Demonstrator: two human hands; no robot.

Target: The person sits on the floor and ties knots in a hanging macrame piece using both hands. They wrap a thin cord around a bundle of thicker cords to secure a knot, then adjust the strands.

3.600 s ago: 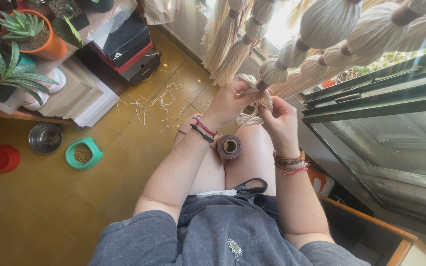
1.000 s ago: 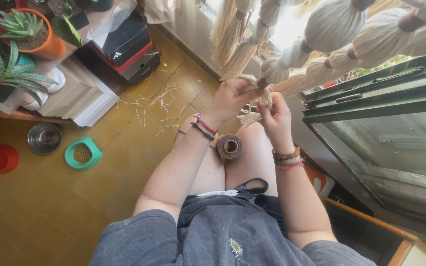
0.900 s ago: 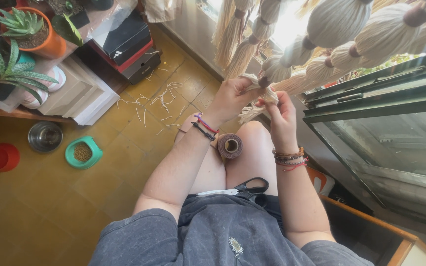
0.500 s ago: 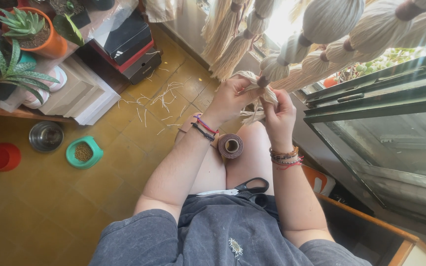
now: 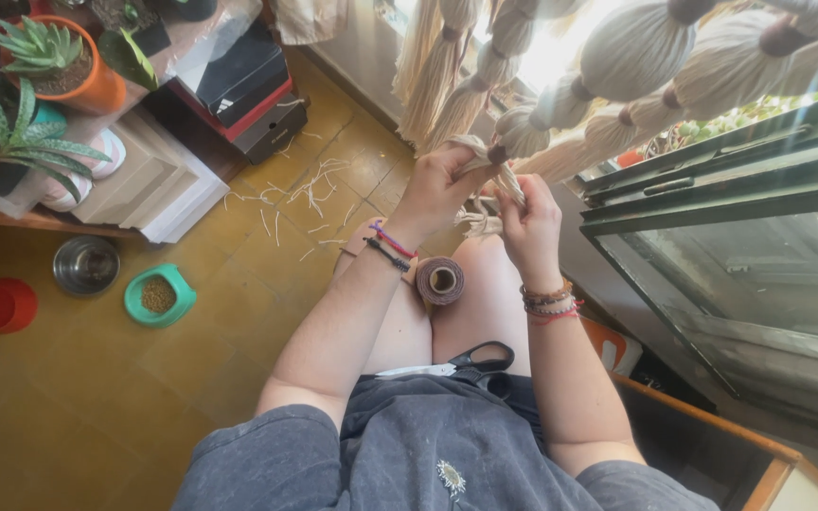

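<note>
Gripping the tassel [image 5: 499, 166] with my left hand [image 5: 442, 185] and right hand [image 5: 532, 222] closed, I risk nudging the tape roll [image 5: 440, 281] off my knees.

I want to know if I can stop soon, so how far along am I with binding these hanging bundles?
Done: several cream fibre bundles hang above already cinched with brown bands, and trimmed scraps lie on the floor. In hand: your left hand and right hand pinch one bundle end at its brown wrap. Left: cannot tell how many need binding; the brown spool and scissors sit ready on your lap.
</note>
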